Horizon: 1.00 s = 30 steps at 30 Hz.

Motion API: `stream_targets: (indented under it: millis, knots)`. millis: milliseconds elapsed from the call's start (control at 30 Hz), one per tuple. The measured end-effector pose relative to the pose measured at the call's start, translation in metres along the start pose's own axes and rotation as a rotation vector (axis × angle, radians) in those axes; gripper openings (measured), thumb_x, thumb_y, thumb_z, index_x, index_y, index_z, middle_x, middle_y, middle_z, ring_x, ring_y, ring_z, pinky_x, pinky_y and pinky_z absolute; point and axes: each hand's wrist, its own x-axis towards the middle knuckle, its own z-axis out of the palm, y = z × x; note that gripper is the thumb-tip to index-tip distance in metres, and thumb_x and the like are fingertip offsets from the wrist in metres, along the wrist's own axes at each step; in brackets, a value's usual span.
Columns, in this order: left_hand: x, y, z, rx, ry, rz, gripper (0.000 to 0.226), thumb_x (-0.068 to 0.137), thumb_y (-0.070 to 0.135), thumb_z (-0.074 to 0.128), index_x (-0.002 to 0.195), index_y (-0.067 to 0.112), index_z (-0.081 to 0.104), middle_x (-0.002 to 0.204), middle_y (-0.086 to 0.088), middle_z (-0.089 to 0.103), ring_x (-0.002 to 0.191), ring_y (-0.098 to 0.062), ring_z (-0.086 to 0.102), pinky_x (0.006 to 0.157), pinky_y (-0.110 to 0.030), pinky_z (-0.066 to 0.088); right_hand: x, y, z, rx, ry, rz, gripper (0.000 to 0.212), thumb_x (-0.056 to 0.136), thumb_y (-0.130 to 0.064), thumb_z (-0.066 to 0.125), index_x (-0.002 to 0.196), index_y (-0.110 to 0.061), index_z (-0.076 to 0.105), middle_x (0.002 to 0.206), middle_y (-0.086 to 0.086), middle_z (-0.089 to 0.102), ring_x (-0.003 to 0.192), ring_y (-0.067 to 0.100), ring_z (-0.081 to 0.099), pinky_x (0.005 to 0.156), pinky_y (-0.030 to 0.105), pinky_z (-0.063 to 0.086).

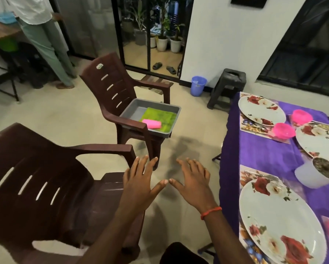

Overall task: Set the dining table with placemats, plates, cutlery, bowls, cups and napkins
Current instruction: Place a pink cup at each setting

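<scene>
Head view: a tray (133,109) with a green cloth (160,117) and pink cup (152,124) sits on the far chair (110,88); plates (261,109) line the table (255,149) edge. Left hand (139,181) and right hand (193,180) hover empty, fingers spread.

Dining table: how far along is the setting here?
Done: placemats, floral plates and pink bowls on the table; a fork lies by the near plate. In hand: nothing; left hand and right hand are open, out toward the grey tray on a chair. Left: the green cloths and pink item in it, probably napkins and a cup.
</scene>
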Motion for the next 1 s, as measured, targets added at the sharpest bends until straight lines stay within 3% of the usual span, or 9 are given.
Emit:
stream_targets:
  millis: [633, 1000]
  knots:
    - [0.257, 0.039, 0.055, 0.007, -0.083, -0.014, 0.084, 0.088, 0.087, 0.026, 0.159, 0.044, 0.012, 0.170, 0.011, 0.009, 0.157, -0.016, -0.003, 0.122, -0.056, 0.012, 0.228, 0.095, -0.043, 0.022, -0.032, 0.015, 0.067, 0.095, -0.068, 0.041, 0.153, -0.040, 0.023, 0.165, -0.002, 0.020, 0.153, 0.021, 0.008, 0.121, 0.044, 0.008]
    - [0.341, 0.036, 0.063, 0.041, -0.079, -0.084, 0.086, 0.083, 0.089, 0.013, 0.157, 0.043, 0.017, 0.168, 0.009, 0.015, 0.157, -0.019, 0.003, 0.122, -0.057, 0.015, 0.328, 0.114, -0.043, -0.002, -0.068, -0.056, 0.063, 0.096, -0.065, 0.042, 0.151, -0.037, 0.030, 0.160, 0.000, 0.028, 0.150, 0.024, 0.015, 0.117, 0.045, 0.015]
